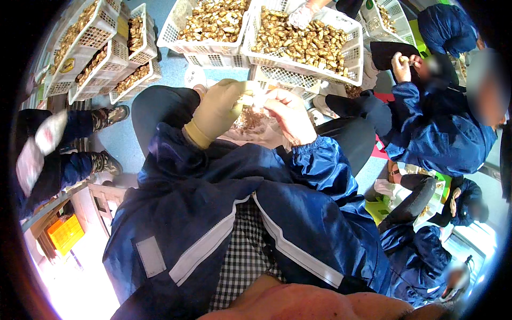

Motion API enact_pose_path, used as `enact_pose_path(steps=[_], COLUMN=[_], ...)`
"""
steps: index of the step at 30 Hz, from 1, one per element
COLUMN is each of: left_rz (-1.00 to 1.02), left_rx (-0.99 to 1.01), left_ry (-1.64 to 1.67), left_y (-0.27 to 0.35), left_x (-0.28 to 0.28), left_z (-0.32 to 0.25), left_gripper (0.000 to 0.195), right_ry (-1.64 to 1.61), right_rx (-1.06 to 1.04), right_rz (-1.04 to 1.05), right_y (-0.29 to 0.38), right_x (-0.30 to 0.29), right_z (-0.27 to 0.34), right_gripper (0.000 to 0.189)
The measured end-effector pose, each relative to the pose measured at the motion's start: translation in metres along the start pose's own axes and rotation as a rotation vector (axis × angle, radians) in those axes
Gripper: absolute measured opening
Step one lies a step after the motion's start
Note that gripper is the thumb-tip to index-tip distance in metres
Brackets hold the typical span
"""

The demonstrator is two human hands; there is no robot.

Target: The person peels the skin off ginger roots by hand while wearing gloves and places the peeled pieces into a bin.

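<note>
My left hand (220,110), in a cream glove, is raised above my lap and closes its fingers on a small pale piece, washed out by glare. Bare, my right hand (290,114) pinches at the same bright spot from the other side, its fingertips close to the gloved ones. What it grips there is too bright to name; it may be a mushroom piece. Below the hands, between my knees, brown crumbly scraps (254,122) lie in a pale bag or cloth (260,138). Beyond them stands a white plastic crate (352,72) of brown-and-cream mushrooms (304,46).
Another mushroom-filled crate (172,36) adjoins it. Stacked white crates (90,44) stand at the upper left, near a person's camouflage shoes (110,116). A gloved hand (302,16) of another person reaches into the far crate. Several people in blue jackets sit at the right.
</note>
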State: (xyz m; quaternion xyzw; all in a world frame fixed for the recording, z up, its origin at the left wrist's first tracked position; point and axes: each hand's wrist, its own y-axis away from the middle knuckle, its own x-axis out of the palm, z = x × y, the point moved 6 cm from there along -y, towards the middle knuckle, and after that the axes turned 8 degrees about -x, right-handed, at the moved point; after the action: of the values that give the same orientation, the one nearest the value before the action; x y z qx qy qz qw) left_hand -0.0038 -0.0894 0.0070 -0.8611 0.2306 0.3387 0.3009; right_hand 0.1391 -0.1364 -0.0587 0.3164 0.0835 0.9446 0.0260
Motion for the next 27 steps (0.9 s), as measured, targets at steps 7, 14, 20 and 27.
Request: enact_pose_path(steps=[7, 14, 20, 27], left_rz=[0.225, 0.261, 0.361, 0.287], left_rx=[-0.477, -0.577, -0.723, -0.646], left_ry=[0.344, 0.696, 0.916, 0.781], left_y=[0.016, 0.02, 0.023, 0.02], left_x=[0.02, 0.035, 0.038, 0.033], left_z=[0.035, 0.053, 0.047, 0.041], left_gripper=[0.034, 0.035, 0.036, 0.031], right_ry=[0.002, 0.6, 0.314, 0.669], right_rx=[-0.01, -0.248, -0.196, -0.178], right_rz=[0.058, 0.098, 0.045, 0.113], right_y=[0.001, 0.003, -0.001, -0.001], right_x=[0.002, 0.013, 0.001, 0.0], right_z=[0.007, 0.023, 0.018, 0.013], right_gripper=[0.007, 0.006, 0.007, 0.005])
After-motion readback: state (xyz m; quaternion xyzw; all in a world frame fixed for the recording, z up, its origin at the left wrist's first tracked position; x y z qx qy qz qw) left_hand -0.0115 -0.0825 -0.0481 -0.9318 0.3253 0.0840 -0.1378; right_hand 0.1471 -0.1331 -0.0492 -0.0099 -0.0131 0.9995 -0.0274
